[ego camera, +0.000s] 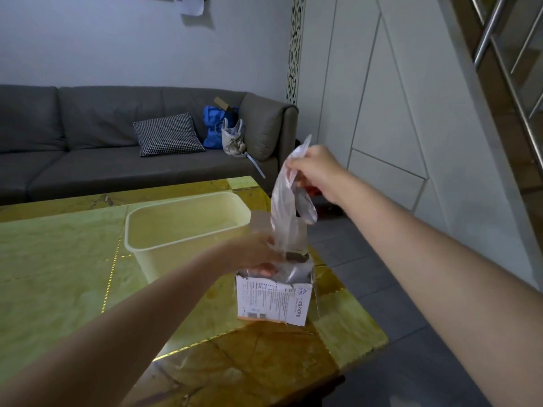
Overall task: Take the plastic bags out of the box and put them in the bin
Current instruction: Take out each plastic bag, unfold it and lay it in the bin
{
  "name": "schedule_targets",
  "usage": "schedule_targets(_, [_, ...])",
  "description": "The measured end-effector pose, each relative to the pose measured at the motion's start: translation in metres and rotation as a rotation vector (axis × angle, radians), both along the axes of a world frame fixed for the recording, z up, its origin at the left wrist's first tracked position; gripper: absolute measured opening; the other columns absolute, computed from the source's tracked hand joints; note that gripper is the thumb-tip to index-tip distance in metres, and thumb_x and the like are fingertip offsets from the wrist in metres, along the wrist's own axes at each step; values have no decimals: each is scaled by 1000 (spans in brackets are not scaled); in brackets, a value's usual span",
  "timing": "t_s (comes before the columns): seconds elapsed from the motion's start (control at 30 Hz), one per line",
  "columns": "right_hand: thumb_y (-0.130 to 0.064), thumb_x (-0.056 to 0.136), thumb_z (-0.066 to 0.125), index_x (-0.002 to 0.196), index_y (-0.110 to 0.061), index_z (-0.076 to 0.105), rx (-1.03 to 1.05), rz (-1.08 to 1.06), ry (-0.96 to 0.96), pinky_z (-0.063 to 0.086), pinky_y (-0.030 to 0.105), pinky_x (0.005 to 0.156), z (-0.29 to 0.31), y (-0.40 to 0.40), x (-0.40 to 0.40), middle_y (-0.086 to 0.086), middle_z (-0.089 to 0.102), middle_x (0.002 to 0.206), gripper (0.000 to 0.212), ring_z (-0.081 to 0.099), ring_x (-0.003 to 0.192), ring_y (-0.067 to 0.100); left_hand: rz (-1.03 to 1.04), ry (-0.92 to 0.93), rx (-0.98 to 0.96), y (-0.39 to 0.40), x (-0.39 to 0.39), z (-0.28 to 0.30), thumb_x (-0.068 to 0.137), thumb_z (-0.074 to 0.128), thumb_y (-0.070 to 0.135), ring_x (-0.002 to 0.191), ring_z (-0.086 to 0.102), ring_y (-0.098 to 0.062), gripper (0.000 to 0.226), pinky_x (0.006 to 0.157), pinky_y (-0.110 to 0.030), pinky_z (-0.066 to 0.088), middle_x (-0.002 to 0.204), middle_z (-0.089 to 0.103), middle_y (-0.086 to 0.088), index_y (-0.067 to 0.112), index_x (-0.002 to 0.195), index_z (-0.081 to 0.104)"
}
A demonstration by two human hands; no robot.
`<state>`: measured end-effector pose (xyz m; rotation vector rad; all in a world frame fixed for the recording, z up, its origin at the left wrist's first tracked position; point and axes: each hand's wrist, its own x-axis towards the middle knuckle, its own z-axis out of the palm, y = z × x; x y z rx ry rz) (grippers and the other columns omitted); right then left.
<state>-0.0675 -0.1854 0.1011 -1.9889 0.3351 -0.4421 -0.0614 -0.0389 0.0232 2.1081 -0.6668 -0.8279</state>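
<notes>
Head view: only one camera, looking down at the yellow-green marble desk (58, 259).
Right hand (316, 171): fingers pinch the thin clear plastic bag (283, 212), held above the small white printed cardboard box (273, 298); its lower end seems to reach the box opening.
Left hand (252, 254): fingers curl over the box rim and hold it steady.
Bin: the pale cream plastic rectangular bin (176, 233) stands just beside the box (inside I see no bags).
Progress: early, I judge; more clear plastic shows in the box.

A clear bag (283, 212) hangs stretched above the open white box (274, 301); the cream bin (185, 230) stands just behind.
</notes>
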Motion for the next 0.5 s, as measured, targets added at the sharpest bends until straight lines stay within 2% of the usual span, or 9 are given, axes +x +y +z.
schedule_targets(0.07, [-2, 91, 55, 78, -7, 56, 52, 74, 2, 43, 20, 47, 17, 0, -1, 7, 57, 65, 13, 53, 55, 15, 7, 77, -147, 10, 5, 13, 88, 56, 7, 91, 62, -23, 42, 86, -32, 53, 105, 61, -10, 4, 128, 45])
schedule_targets(0.17, [4, 92, 52, 77, -7, 57, 203, 152, 10, 42, 17, 43, 24, 2, -4, 4, 60, 63, 19, 55, 53, 11, 73, 231, -330, 26, 25, 31, 72, 68, 19, 99, 63, -25, 69, 82, -31, 55, 116, 60, -7, 13, 135, 40])
schedule_targets(0.33, [12, 91, 41, 86, -5, 62, 426, 380, 69, 34, 16, 44, 20, 2, -4, 5, 59, 71, 27, 48, 56, 9, 93, 169, -427, 39, 42, 45, 37, 83, 62, 119, 48, -21, 115, 95, -37, 44, 135, 45, 5, 33, 137, 35])
schedule_targets(0.4, [13, 91, 38, 97, -1, 62, 446, 491, 108, 34, 17, 45, 19, 3, -4, 5, 62, 74, 28, 52, 55, 8, 81, 104, -485, 42, 44, 51, 41, 81, 63, 123, 41, -17, 110, 103, -40, 35, 134, 43, 9, 36, 137, 34])
schedule_targets(0.43, [13, 90, 39, 106, 2, 61, 424, 505, 123, 36, 17, 47, 18, 4, -3, 6, 63, 76, 29, 55, 55, 8, 53, 77, -509, 42, 44, 54, 53, 79, 57, 123, 43, -14, 96, 104, -40, 32, 132, 47, 10, 33, 136, 37])
schedule_targets(0.5, [13, 88, 44, 117, 4, 57, 336, 450, 133, 40, 21, 54, 16, 8, 0, 9, 61, 79, 32, 57, 59, 11, 12, 27, -529, 40, 43, 60, 75, 71, 37, 108, 56, -9, 58, 98, -32, 41, 117, 60, 7, 22, 127, 51])
